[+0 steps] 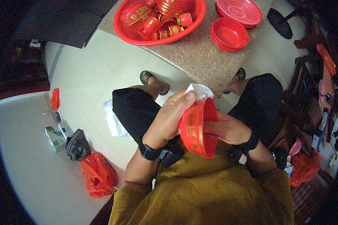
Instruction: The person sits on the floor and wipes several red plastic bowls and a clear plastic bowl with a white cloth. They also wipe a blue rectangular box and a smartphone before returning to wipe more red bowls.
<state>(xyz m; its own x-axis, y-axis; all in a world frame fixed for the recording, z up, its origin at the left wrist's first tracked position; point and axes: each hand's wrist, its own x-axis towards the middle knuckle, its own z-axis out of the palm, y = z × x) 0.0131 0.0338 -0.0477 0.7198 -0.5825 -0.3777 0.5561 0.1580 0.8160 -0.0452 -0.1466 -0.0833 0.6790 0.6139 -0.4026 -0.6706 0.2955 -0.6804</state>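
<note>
A red bowl (192,128) with gold patterns is tipped on its side above my lap. My left hand (170,116) grips its outer wall, thumb pressed on a white tissue or cloth (201,91) at the upper rim. From the other side, my right hand (228,128) reaches into the bowl; its fingertips are partly hidden by the rim and wall. Ahead, on the corner of a speckled stone table (205,63), stands a red plastic basin (118,28) heaped with red and gold bowls (173,8), cups (152,25) and spoon-like pieces.
Stacked red bowls (230,33) and stacked red plates (240,11) stand right of the basin. A red plastic bag (97,174), a black bag (77,144) and a tissue box (55,137) lie to the left. Dark wooden furniture with clutter and another red bag (304,168) is at right.
</note>
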